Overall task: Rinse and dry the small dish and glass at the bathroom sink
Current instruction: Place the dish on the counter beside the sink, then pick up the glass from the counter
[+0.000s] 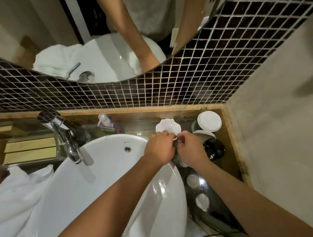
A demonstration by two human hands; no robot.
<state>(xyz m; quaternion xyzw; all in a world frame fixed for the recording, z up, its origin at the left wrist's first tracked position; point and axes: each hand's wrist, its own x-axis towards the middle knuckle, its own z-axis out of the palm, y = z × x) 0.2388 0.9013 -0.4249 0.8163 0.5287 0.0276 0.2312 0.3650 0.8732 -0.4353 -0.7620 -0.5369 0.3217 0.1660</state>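
Observation:
The small dish (168,127) is white with a scalloped rim and stands on the counter just behind the basin's right edge. My left hand (159,149) and my right hand (190,150) meet at its near rim, fingers curled and pinching there; the fingertips hide the exact grip. A glass (209,122) with a round white cover stands upright at the back right corner, apart from both hands. A second white-rimmed item sits just in front of it, partly hidden.
The white basin (100,175) fills the middle, with a chrome tap (66,139) on its left and no water running. A soap pump bottle (106,122) stands behind it. A white towel (16,194) lies at left. A dark round object (214,148) and a dark tray (206,193) lie at right.

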